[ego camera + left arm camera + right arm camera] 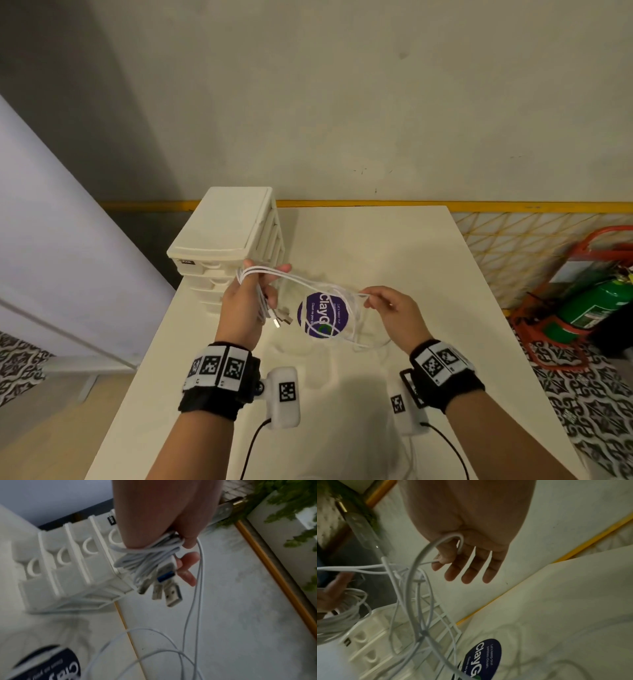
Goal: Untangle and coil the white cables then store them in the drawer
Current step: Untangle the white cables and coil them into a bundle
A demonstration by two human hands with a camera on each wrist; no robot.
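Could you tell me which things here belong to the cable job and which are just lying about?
Job: white cables, left hand, right hand, drawer unit.
Lying about: purple sticker, fire extinguisher, table.

Round purple sticker (pixel 322 315) with white "Clay" lettering lies flat on the white table (pixel 411 274). Green cylinder (pixel 596 305) in a red-orange stand (pixel 534 329) sits on patterned floor tiles (pixel 592 404) to the right of the table. Yellow strip (pixel 479 206) runs along the wall base; green foliage (pixel 291 500) shows in the left wrist view.
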